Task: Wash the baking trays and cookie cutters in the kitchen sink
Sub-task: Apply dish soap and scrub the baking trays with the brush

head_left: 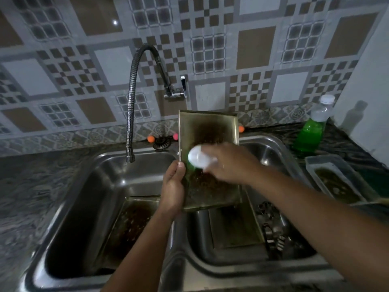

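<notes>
A dirty rectangular baking tray [219, 127] stands tilted on end over the divider of the double sink [109, 159]. My left hand [173, 186] grips its left edge. My right hand [229, 163] holds a white and green scrubber [196, 159] against the tray's stained face; the hand is blurred. A second soiled tray [130, 224] lies in the left basin. Another tray [233, 226] lies in the right basin with several metal cookie cutters [271, 224] beside it.
A flexible metal faucet [131, 114] hangs over the left basin, with no water visible. On the right counter stand a bottle of green liquid [311, 131] and a rectangular container [334, 180] of murky liquid. The tiled wall is close behind.
</notes>
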